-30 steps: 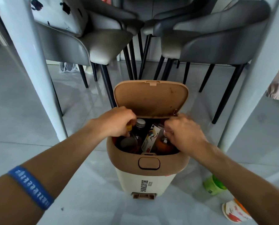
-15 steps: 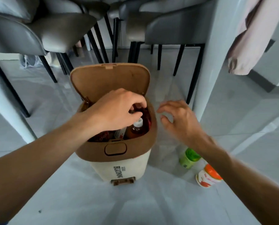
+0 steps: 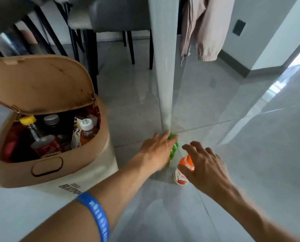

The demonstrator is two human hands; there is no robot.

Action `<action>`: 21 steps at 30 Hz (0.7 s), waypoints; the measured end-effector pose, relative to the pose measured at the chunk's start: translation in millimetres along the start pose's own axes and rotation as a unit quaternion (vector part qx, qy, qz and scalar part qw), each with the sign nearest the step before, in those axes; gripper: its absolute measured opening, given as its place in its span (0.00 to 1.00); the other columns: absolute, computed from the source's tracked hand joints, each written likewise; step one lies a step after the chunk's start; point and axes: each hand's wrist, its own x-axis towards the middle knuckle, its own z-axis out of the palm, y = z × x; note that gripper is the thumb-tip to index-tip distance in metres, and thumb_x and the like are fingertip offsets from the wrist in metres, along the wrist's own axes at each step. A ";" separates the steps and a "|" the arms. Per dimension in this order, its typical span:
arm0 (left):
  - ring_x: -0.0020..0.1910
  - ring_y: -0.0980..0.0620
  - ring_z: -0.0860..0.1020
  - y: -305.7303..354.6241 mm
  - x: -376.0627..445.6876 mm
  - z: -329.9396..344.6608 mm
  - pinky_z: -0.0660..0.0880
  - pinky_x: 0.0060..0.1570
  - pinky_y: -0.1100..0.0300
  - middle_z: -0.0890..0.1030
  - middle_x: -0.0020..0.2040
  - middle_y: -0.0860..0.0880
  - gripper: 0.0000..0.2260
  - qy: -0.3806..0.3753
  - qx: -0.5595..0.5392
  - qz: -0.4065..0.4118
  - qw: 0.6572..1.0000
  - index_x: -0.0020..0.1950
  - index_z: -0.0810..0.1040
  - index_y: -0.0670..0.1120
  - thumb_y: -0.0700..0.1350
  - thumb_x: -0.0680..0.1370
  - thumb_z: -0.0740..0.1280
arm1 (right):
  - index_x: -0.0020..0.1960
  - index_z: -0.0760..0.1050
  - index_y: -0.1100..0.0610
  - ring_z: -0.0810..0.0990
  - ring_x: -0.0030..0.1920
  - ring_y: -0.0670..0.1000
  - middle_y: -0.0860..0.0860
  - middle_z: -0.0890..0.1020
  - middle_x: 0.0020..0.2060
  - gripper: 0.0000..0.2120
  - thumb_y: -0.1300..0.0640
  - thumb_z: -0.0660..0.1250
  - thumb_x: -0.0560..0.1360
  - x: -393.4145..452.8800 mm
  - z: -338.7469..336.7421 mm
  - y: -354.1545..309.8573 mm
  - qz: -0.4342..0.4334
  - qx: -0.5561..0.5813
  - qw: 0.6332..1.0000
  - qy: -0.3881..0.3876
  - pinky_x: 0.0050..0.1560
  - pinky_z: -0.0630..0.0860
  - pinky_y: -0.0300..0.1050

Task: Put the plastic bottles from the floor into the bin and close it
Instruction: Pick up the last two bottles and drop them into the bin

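The tan bin (image 3: 46,173) stands at the left with its lid (image 3: 41,84) up, and several bottles (image 3: 86,131) are packed inside. To its right a green bottle (image 3: 174,149) lies on the floor at the foot of the table leg. My left hand (image 3: 156,151) lies over it with the fingers curled around it, hiding most of it. An orange-capped bottle (image 3: 181,177) with a white and red label lies beside it. My right hand (image 3: 205,166) hovers over that bottle with its fingers spread, the thumb near the cap.
A white table leg (image 3: 163,67) rises just behind the two bottles. A pink jacket (image 3: 203,28) hangs to its right. Grey chairs with black legs (image 3: 128,46) stand behind the bin. Glossy grey floor tiles (image 3: 250,154) spread to the right.
My left hand has left the bin and come down on the green bottle. My right hand has dropped toward the orange-capped bottle. The view has swung right.
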 end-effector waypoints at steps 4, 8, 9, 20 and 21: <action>0.63 0.43 0.75 2.5 3.6 12.8 0.75 0.56 0.49 0.75 0.67 0.46 0.22 0.074 -0.034 0.006 0.997 0.70 0.70 0.48 0.39 0.76 0.68 | 0.67 0.71 0.47 0.71 0.58 0.55 0.46 0.74 0.64 0.20 0.53 0.67 0.75 -2.7 16.8 14.5 -0.012 -0.010 1.000 -0.011 0.48 0.76 0.47; 0.58 0.42 0.77 -4.6 -8.3 12.3 0.77 0.55 0.49 0.80 0.58 0.44 0.10 0.047 0.004 0.020 0.999 0.57 0.77 0.43 0.37 0.77 0.66 | 0.67 0.73 0.50 0.74 0.55 0.57 0.50 0.77 0.63 0.21 0.60 0.68 0.75 1.3 27.7 25.5 0.009 0.053 0.998 -0.014 0.46 0.77 0.51; 0.58 0.41 0.78 -5.2 -11.7 8.1 0.77 0.55 0.49 0.81 0.57 0.44 0.09 0.041 -0.012 0.016 0.999 0.56 0.78 0.43 0.37 0.76 0.67 | 0.67 0.73 0.50 0.75 0.54 0.57 0.51 0.78 0.62 0.21 0.60 0.69 0.74 0.1 28.2 26.9 0.009 0.068 0.998 -0.013 0.47 0.77 0.51; 0.43 0.56 0.82 -33.9 -99.2 -213.8 0.80 0.47 0.59 0.85 0.44 0.54 0.08 0.328 -0.076 0.054 0.940 0.49 0.84 0.48 0.48 0.72 0.74 | 0.52 0.69 0.41 0.78 0.38 0.40 0.39 0.79 0.42 0.16 0.42 0.72 0.69 60.5 -85.5 -54.5 -0.047 0.296 0.919 0.257 0.31 0.71 0.32; 0.43 0.58 0.82 -44.4 -111.7 -235.2 0.80 0.46 0.61 0.84 0.45 0.54 0.09 0.361 -0.069 0.053 0.928 0.49 0.84 0.48 0.50 0.71 0.73 | 0.52 0.69 0.40 0.78 0.39 0.40 0.36 0.78 0.42 0.16 0.38 0.71 0.69 66.1 -101.6 -65.7 -0.059 0.319 0.902 0.286 0.33 0.74 0.33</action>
